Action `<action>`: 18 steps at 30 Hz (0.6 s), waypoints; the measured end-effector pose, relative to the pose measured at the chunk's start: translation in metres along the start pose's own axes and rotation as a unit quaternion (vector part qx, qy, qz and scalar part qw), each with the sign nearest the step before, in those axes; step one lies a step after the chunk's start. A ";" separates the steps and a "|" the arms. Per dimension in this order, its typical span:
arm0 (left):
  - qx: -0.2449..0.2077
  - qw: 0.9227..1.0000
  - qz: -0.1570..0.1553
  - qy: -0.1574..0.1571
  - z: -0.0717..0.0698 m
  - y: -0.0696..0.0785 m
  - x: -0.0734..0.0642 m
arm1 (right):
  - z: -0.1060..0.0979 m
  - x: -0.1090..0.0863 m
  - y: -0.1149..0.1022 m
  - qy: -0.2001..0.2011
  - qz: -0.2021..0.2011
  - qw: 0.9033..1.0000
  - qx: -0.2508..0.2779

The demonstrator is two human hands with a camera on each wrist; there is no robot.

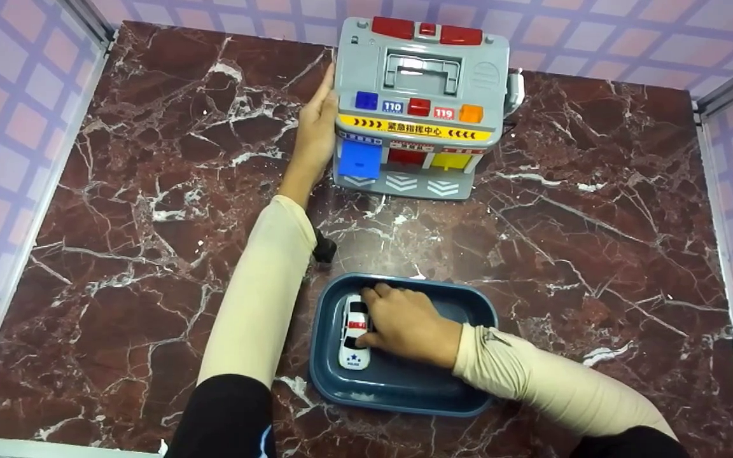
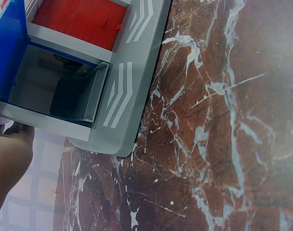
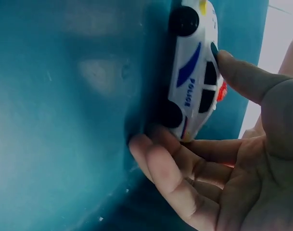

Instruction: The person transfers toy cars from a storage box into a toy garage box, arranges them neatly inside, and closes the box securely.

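Note:
A white toy police car (image 1: 354, 343) with a red roof light stands in a blue-grey plastic tub. In the right wrist view, the thumb of my right hand (image 1: 410, 326) touches the car's window area, and the fingers bend around one end of the car (image 3: 194, 72). Farther back stands a grey toy emergency station (image 1: 420, 79) with a handle on its roof. Its blue door (image 2: 9, 45) is raised over a hollow bay, while the red door (image 2: 81, 21) is down. My left hand (image 1: 315, 130) rests along the station's left side, fingers extended; some fingertips are hidden.
The tub (image 1: 404, 407) sits at the near side of a dark red marbled tabletop (image 1: 595, 254). Checkered panels (image 1: 627, 38) enclose the table at the back and sides. A small black object (image 1: 324, 247) shows beside my left sleeve.

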State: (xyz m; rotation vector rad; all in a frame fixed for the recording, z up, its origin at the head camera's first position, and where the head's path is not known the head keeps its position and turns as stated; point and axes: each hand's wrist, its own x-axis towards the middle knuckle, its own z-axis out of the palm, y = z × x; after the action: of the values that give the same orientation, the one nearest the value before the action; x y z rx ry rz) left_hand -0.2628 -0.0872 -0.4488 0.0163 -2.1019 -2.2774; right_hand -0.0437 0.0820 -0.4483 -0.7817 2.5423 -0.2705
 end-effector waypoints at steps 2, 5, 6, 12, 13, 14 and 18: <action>-0.001 1.000 0.000 0.000 0.000 0.001 0.000 | 0.001 0.000 0.000 0.001 -0.001 1.000 0.003; -0.003 1.000 -0.006 -0.001 0.000 0.002 -0.001 | 0.002 0.001 0.001 0.008 -0.005 1.000 0.018; -0.002 1.000 -0.007 0.000 0.000 0.002 -0.001 | 0.002 0.001 0.000 0.012 -0.007 1.000 0.023; 0.001 1.000 -0.015 0.001 -0.001 -0.002 0.002 | 0.005 0.000 -0.001 0.043 -0.017 0.997 0.059; 0.001 1.000 -0.017 0.001 -0.001 -0.002 0.003 | 0.005 0.000 -0.001 0.045 -0.018 0.997 0.063; 0.005 1.000 -0.015 0.001 -0.001 -0.003 0.004 | 0.005 0.000 -0.001 0.047 -0.019 0.997 0.065; 0.018 1.000 -0.016 0.002 -0.002 -0.003 0.004 | 0.006 -0.001 -0.002 0.043 -0.025 0.996 0.074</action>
State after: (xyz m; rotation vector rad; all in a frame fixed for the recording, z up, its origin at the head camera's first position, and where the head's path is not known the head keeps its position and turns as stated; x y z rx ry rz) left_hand -0.2668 -0.0887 -0.4517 0.0543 -2.1555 -2.2551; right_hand -0.0392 0.0802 -0.4531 -0.7935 2.5496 -0.5128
